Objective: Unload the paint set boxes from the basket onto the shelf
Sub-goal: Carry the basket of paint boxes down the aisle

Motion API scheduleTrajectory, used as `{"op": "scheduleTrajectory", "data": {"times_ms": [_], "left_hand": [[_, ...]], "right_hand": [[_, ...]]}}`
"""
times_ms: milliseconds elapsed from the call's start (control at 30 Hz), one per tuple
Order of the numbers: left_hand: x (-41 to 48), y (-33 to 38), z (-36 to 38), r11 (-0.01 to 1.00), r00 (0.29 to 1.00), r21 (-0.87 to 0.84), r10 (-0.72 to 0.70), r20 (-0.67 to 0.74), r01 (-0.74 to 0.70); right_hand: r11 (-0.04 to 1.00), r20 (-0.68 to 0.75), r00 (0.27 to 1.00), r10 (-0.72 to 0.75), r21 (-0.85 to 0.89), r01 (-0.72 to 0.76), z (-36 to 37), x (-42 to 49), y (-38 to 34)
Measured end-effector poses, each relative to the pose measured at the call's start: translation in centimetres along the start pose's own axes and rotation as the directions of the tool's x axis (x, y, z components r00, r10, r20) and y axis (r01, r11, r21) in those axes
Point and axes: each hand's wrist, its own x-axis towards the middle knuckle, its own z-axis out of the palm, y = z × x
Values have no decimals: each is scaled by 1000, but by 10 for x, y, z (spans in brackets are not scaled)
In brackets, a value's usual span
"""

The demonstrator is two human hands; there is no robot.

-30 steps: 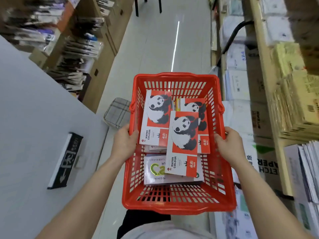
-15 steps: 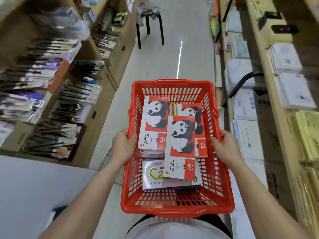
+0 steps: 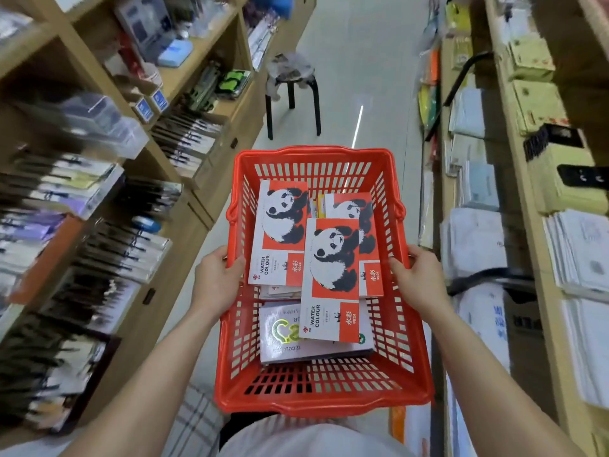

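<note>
Carried farther down the aisle, the red basket stays gripped by left hand and right hand; paint set boxes remain unloaded.

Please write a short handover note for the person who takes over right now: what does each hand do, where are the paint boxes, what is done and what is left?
Left hand: gripping the left rim of the red plastic slotted basket.
Right hand: gripping the right rim of the basket.
Things: three red-and-white panda watercolour boxes lie on top inside the basket; a pale box with a green-yellow logo lies under them, with more boxes partly hidden.
Done: nothing is unloaded yet; the basket is carried in an aisle between wooden shelves.
Left: set the basket down or free one hand, then move every paint box onto the shelf.
</note>
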Motion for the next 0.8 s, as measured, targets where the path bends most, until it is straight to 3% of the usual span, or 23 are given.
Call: {"op": "scheduleTrajectory", "data": {"times_ms": [367,800], "left_hand": [[305,135,54,997,995,-61,-38,92,43],[636,284,145,997,998,-50,-68,-16,67]], "right_hand": [[999,-39,999,34,-25,-35,3,309,-102],[998,9,1000,18,-64,-17,-2,700,-206]]}}
